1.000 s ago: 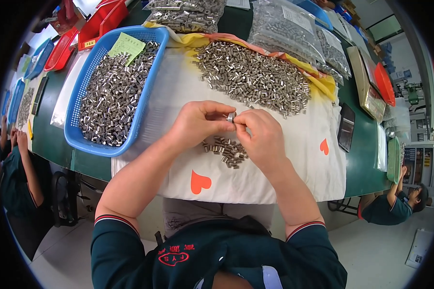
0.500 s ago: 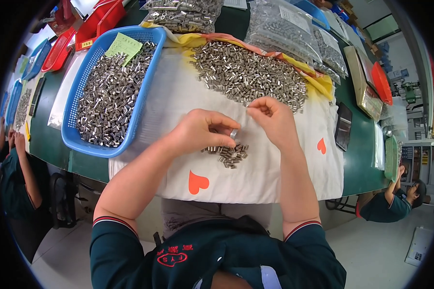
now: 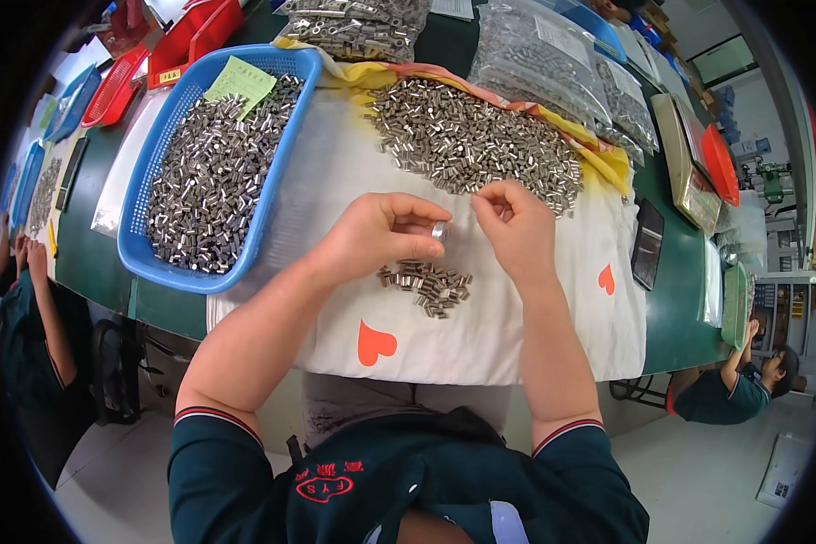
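Left hand [image 3: 376, 236], and its grip is clamped on a round silver part [image 3: 440, 231], held just above a small heap [image 3: 431, 288] of metal cylinders. Right hand [image 3: 522, 231], thumb and fingertips drawn close at the near edge of a big spread [image 3: 480, 145] of the same; whether that grip has a piece, I cannot tell! Underneath, a white cloth [image 3: 480, 354] with red hearts, yellow along its far edge, over a green counter [image 3: 675, 308]. Blue basket [image 3: 129, 218] full of cylinders on the left, filled clear bags [image 3: 535, 63] at the back, dark phone [image 3: 647, 245] on the right. One co-worker [image 3: 721, 390] right, another [image 3: 41, 326] left, pale floor [image 3: 598, 471] below. And writing: a green slip [image 3: 245, 83] in the basket, white labels on the bags, red embroidery [image 3: 326, 488] across the dark shirt.
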Available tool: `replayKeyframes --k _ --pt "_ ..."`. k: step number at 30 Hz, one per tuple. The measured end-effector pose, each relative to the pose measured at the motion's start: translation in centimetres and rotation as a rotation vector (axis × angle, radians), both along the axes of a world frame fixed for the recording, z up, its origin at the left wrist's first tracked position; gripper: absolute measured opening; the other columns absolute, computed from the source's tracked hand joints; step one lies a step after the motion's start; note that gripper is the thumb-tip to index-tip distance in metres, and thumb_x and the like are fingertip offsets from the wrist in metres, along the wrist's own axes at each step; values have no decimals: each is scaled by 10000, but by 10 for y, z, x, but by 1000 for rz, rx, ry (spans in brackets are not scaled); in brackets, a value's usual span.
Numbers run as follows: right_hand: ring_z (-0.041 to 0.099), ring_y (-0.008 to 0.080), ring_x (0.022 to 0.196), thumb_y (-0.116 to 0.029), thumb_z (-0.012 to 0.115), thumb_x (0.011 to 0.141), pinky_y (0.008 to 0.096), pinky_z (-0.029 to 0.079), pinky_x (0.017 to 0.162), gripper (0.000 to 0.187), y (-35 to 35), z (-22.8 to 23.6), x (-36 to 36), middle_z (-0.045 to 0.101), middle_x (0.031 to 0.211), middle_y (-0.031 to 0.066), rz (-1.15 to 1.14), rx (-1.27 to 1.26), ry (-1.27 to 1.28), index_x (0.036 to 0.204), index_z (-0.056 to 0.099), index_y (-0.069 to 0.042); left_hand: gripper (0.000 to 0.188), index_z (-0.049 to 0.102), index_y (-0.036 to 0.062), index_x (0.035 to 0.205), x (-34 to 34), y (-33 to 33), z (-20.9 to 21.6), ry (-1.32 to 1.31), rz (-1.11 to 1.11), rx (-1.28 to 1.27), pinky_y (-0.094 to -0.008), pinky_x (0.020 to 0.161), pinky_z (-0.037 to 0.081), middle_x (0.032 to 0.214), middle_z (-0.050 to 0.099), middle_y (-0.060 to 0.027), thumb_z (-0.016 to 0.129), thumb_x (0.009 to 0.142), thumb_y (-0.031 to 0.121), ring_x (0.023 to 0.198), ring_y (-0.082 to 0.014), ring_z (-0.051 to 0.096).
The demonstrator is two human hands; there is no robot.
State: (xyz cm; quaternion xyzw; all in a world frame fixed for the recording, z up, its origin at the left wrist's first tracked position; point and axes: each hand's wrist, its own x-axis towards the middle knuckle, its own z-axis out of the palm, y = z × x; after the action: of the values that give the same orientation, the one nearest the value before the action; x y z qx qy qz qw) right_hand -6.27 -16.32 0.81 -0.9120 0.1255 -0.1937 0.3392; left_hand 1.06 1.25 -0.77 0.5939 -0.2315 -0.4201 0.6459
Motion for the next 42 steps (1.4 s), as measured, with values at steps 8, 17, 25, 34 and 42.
replayKeyframes --k 8,17,25,34,42 --pt "564 146 634 -16 623 696 255 450 585 78 18 18 -16 590 722 46 297 308 31 769 605 -34 329 567 -20 1059 2 0 -4 50 38 -101 -200 675 478 818 607 -17 656 744 18 743 -61 568" --pt "569 185 616 -22 620 692 266 455 580 122 19 12 -17 595 725 65 315 109 -71 812 609 -41 324 587 -9 1045 1 0 4 -2 59 -17 -195 684 474 847 622 -29 672 734 29 753 -60 567" --pt "509 90 608 -38 624 722 219 413 569 114 -10 7 -7 584 700 28 156 283 140 835 615 -23 334 604 2 1016 -7 -1 6 -98 -116 55 -187 666 455 811 610 7 710 703 45 731 -42 538" --pt "535 276 713 -95 614 712 374 428 660 72 -4 -17 0 562 709 94 73 -365 68 728 583 -32 319 596 1 1027 0 -1 1 -4 -52 -18 -200 691 465 848 614 -15 689 726 51 757 -56 560" --pt "551 116 701 -17 602 742 230 429 626 60 14 12 -13 602 789 47 345 296 -24 802 603 -16 324 551 -27 1066 2 0 -1 108 68 -117 -203 714 475 899 613 -49 643 759 18 803 -77 577"
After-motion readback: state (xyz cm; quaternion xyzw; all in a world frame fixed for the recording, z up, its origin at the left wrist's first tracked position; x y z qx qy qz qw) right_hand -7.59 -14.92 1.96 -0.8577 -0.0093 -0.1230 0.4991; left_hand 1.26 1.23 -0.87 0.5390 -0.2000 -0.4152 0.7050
